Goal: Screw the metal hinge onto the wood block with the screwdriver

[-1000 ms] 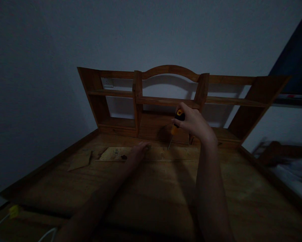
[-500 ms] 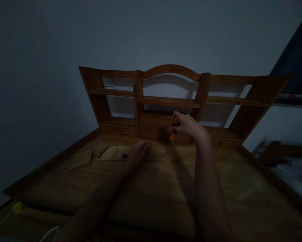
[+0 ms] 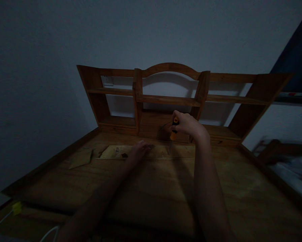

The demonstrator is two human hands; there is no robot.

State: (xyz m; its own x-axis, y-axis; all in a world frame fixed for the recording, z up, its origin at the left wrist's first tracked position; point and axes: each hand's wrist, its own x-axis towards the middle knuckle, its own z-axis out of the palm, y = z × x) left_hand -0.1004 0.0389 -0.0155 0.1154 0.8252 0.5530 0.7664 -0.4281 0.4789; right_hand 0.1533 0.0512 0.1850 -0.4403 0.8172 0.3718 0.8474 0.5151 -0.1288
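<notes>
My right hand is closed around the yellow and black handle of a screwdriver. The screwdriver points downward, its metal shaft tilted slightly, and the tip meets a long pale wooden board. This board lies flat on the desk, with a rough, broken left end and a dark hole near it. My left hand rests on the board to the left of the screwdriver, fingers lying along the surface. In the dim light, I cannot make out anything held under those fingers.
Behind the board stands a wooden shelf unit against the wall. A flat piece of thin board lies at left on the wooden desk. Near the front left corner are a yellow plug and a white cable.
The fingers of my left hand reach slightly farther right along the board. My right hand and the screwdriver hold nearly the same place. The view has shifted a little.
</notes>
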